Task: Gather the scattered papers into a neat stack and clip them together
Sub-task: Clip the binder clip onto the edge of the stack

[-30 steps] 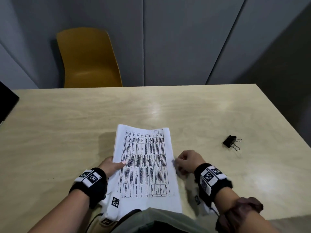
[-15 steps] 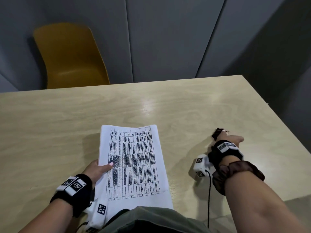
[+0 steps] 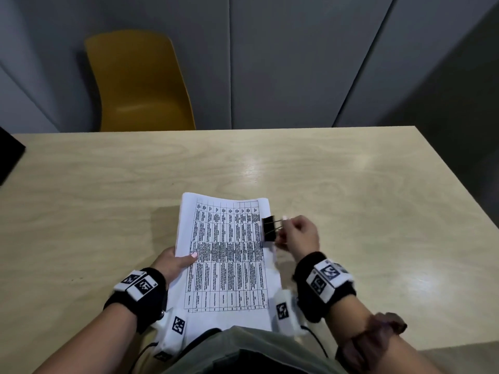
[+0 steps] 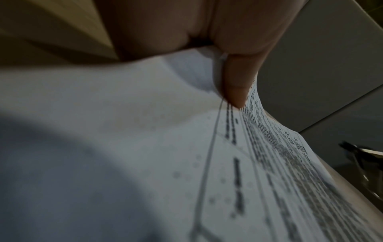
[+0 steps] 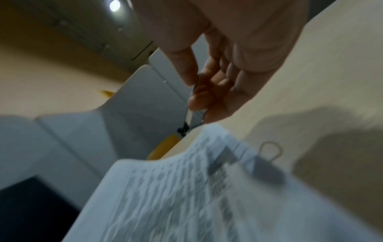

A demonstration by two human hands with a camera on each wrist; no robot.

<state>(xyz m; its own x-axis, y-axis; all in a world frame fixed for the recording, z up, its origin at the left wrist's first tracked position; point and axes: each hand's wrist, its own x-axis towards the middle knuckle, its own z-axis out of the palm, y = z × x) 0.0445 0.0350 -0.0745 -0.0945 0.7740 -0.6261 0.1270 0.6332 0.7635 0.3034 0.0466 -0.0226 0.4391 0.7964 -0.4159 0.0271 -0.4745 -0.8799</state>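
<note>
A stack of white papers (image 3: 226,252) with a printed table on top lies lengthwise on the wooden table (image 3: 351,184), its near end over the table's front edge. My left hand (image 3: 186,259) grips its left edge, with the thumb (image 4: 236,85) pressed on the top sheet (image 4: 145,147). My right hand (image 3: 283,228) pinches the wire handles of a black binder clip (image 3: 269,228) at the stack's right edge. In the right wrist view the clip (image 5: 183,129) hangs from my fingertips (image 5: 186,77) over the paper (image 5: 186,196) and casts a shadow on it. Whether it touches the sheets is unclear.
A yellow chair (image 3: 140,82) stands behind the table's far edge, against grey wall panels. A dark flat object (image 3: 10,155) pokes in at the table's left edge. The table's right edge runs diagonally at the far right.
My right hand left the stack, reached right to the clip lying on the table, picked it up and brought it back to the stack's right edge. My left hand kept its hold.
</note>
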